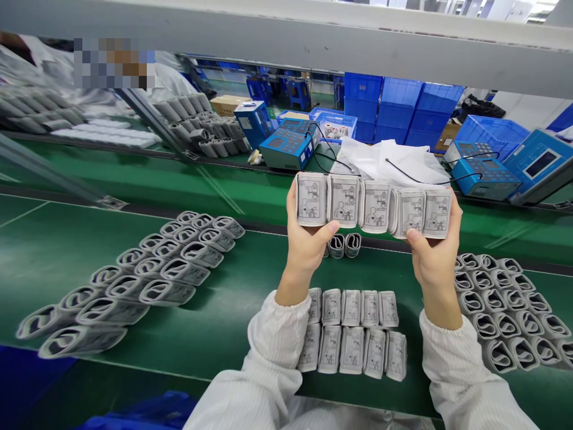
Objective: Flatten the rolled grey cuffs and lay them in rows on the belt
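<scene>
A row of several rolled grey blood pressure cuffs [375,206] is held up above the green table, squeezed end to end between my two hands. My left hand [304,248] closes around the left end, thumb across the front. At the right end, my right hand [435,260] grips with its thumb on the lower edge. Printed arm-and-body diagrams face me on the cuffs. Below, between my forearms, two rows of similar cuffs [351,349] lie with their diagrams up. A few more rolled cuffs [344,246] stand behind my left hand, partly hidden.
Rolled cuffs [168,263] stand in slanting rows on the left of the green table [215,334]; another group [505,310] stands at right. Across the ledge are blue testers [289,143], white sheets [389,158] and blue crates [398,107]. A grey beam [286,39] crosses overhead. A co-worker sits far left.
</scene>
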Tool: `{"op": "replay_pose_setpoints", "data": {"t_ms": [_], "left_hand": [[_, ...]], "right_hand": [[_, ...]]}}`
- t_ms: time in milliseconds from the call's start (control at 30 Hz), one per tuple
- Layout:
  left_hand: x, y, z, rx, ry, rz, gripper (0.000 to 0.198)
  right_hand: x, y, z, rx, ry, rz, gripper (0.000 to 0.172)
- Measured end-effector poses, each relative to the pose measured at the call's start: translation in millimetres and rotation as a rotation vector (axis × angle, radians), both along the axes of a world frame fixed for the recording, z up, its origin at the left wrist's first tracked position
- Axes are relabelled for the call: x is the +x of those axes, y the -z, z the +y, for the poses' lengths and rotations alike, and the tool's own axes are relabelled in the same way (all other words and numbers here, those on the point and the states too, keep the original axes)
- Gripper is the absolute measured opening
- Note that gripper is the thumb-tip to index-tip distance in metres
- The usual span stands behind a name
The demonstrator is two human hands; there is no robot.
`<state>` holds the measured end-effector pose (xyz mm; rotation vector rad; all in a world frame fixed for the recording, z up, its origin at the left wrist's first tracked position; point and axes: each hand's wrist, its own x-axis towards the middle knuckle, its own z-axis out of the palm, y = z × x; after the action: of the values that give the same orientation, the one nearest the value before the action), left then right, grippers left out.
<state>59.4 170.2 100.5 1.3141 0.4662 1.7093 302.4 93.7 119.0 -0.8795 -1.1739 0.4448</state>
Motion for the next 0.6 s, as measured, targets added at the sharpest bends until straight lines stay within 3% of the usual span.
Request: {"op": "replay_pose_setpoints", "data": {"t_ms": [400, 600], "left_hand": [[-3, 2.8, 2, -0.007, -0.037, 0.028, 0.103], [-3, 3.7, 4, -0.005, -0.066, 0.021, 0.105]], "right_hand": [[-3, -1.7, 3, 0.064, -0.008, -0.084, 0.108], [-16, -9.6, -5, 0.055, 0.084, -0.146, 0.105]]}}
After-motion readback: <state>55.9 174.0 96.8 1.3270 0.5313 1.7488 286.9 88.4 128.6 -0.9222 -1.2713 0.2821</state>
